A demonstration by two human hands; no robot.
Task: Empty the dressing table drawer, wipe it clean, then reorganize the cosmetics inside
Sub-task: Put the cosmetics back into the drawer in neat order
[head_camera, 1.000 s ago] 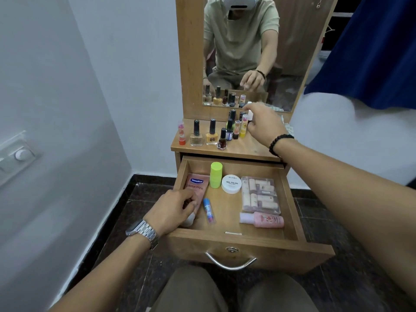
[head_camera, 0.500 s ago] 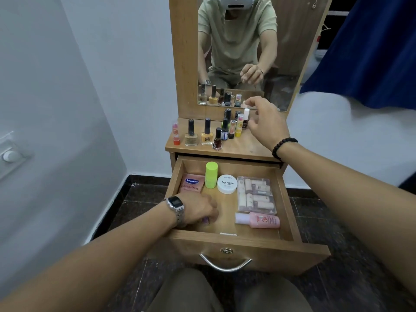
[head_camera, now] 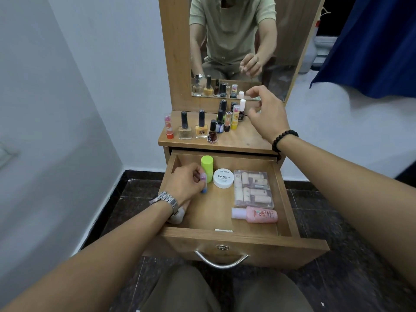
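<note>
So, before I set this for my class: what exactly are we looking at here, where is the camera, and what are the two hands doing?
There is no machine here, only a person with a camera worn on the head, looking down at their own arms. The mirror shows the same person from the front.

The left hand, with a wristwatch, is inside the open drawer, its fingers holding a small blue and pink tube. Also in the drawer are a green container, a white nail polish jar, a clear box of small tubes and a pink bottle lying on its side.

The right hand, with a bead bracelet, is over the table top beside a group of upright nail polish bottles, holding nothing.
</note>
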